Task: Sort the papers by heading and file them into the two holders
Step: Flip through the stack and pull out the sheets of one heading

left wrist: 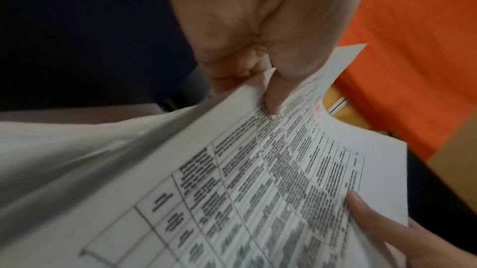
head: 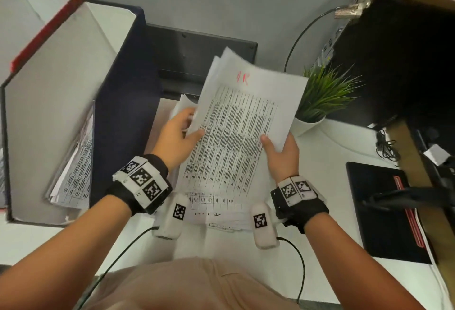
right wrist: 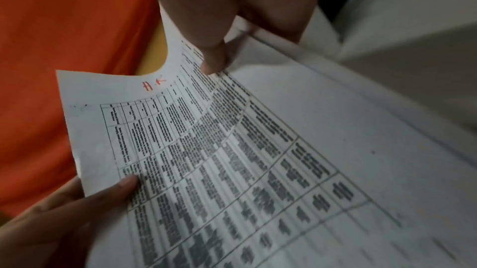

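Both hands hold up a sheaf of papers printed with a table and headed in red handwriting. My left hand pinches the sheaf's left edge, thumb on top. My right hand grips the lower right corner, thumb on the sheet. More papers lie flat on the desk beneath the sheaf. A dark blue holder stands at the left with several sheets inside. A red-edged holder stands beyond it at the far left.
A potted plant in a white pot stands just right of the sheaf. A black monitor base sits behind it. A black folder with red trim lies at the right, and a dark computer case fills the back right.
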`<state>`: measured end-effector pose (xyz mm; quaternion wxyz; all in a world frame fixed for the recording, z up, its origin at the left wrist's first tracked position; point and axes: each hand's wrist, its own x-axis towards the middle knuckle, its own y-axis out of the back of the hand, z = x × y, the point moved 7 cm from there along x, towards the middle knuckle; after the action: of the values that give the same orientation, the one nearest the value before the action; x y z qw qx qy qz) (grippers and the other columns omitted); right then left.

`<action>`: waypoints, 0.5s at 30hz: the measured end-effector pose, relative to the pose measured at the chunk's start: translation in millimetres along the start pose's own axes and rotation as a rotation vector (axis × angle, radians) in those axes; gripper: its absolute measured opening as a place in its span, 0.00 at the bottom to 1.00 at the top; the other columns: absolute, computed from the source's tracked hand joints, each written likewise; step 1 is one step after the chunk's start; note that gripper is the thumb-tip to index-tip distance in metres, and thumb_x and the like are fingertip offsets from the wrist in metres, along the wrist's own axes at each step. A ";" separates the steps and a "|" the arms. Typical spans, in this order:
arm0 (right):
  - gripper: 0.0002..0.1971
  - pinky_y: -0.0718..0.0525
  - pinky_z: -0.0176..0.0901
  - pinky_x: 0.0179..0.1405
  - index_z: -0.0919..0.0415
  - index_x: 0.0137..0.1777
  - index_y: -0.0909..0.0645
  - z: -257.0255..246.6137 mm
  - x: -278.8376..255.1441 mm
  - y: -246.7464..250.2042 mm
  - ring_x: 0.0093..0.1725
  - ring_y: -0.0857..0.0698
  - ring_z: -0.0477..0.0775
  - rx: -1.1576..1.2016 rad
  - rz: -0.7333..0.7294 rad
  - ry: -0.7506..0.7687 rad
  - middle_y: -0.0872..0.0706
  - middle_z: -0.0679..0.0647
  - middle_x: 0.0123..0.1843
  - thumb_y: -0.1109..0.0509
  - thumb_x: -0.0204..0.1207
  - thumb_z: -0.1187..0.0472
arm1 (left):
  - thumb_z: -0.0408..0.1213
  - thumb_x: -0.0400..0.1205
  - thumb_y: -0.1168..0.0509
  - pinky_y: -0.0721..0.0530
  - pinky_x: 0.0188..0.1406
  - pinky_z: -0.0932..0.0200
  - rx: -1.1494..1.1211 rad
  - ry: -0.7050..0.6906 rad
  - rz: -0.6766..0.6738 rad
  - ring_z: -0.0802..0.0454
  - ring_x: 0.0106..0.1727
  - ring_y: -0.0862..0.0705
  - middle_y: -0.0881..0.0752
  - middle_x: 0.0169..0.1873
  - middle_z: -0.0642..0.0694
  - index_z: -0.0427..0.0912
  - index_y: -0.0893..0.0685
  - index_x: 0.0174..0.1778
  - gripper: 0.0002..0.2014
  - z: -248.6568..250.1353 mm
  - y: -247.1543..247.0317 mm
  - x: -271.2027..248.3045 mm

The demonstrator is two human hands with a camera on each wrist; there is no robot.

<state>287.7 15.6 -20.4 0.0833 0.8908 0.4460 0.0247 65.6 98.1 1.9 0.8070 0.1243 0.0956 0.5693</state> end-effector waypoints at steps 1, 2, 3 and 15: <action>0.20 0.23 0.17 0.44 0.64 0.68 0.26 -12.9 2.0 0.1 0.57 0.19 0.43 0.049 0.016 0.034 0.19 0.48 0.58 0.30 0.76 0.67 | 0.30 0.80 0.34 0.16 0.57 0.54 -0.016 -0.048 0.028 0.55 0.56 0.16 0.16 0.55 0.51 0.49 0.25 0.60 0.16 9.6 4.3 -0.1; 0.20 0.22 0.16 0.44 0.63 0.68 0.26 -26.7 3.2 -0.1 0.55 0.18 0.38 0.102 0.022 0.071 0.18 0.46 0.57 0.30 0.76 0.67 | 0.30 0.79 0.34 0.16 0.57 0.55 -0.045 -0.094 0.054 0.55 0.57 0.16 0.16 0.56 0.51 0.49 0.25 0.60 0.15 18.7 8.4 -0.5; 0.19 0.21 0.16 0.45 0.60 0.66 0.25 -39.9 3.1 -0.6 0.53 0.17 0.32 0.148 0.020 0.106 0.17 0.43 0.56 0.30 0.75 0.67 | 0.31 0.79 0.33 0.16 0.57 0.56 -0.081 -0.138 0.076 0.56 0.57 0.15 0.15 0.56 0.51 0.49 0.24 0.60 0.15 26.8 12.7 -1.8; 0.17 0.18 0.21 0.40 0.61 0.60 0.19 -56.3 -8.2 -15.2 0.46 0.14 0.29 0.285 -0.013 0.084 0.13 0.37 0.46 0.25 0.70 0.67 | 0.33 0.81 0.35 0.18 0.47 0.76 -0.182 -0.187 0.298 0.73 0.50 0.16 0.16 0.49 0.62 0.44 0.20 0.62 0.13 30.9 17.9 -13.4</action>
<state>264.1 25.1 32.7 -0.0627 0.8888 0.4539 -0.0020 54.2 88.4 36.9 0.7271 0.1159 -0.0513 0.6747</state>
